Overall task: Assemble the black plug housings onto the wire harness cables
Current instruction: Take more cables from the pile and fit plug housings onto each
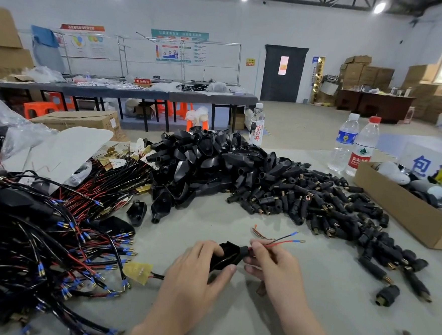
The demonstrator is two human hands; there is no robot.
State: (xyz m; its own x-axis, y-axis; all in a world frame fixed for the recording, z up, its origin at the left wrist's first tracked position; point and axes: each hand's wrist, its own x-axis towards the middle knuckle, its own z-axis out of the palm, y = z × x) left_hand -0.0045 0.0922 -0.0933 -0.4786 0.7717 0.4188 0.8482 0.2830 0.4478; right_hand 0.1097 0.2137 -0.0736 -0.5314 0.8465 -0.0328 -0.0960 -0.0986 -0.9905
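Note:
My left hand (197,267) grips a black plug housing (228,255) just above the grey table near its front edge. My right hand (270,262) pinches a red and black wire pair (285,240) where it leaves the housing's narrow end; the wires end in blue-sleeved brass terminals pointing right. A yellowish circuit tab (138,272) lies on the table left of my left hand, with its wire running under that hand. A heap of empty black housings (202,163) sits behind, and a big tangle of wire harness cables (47,236) fills the left.
Several small black barrel connectors (316,202) spread across the right of the table. An open cardboard box (405,209) stands at the right edge. Three water bottles (362,148) stand at the back. White plastic bags (67,148) lie at the back left.

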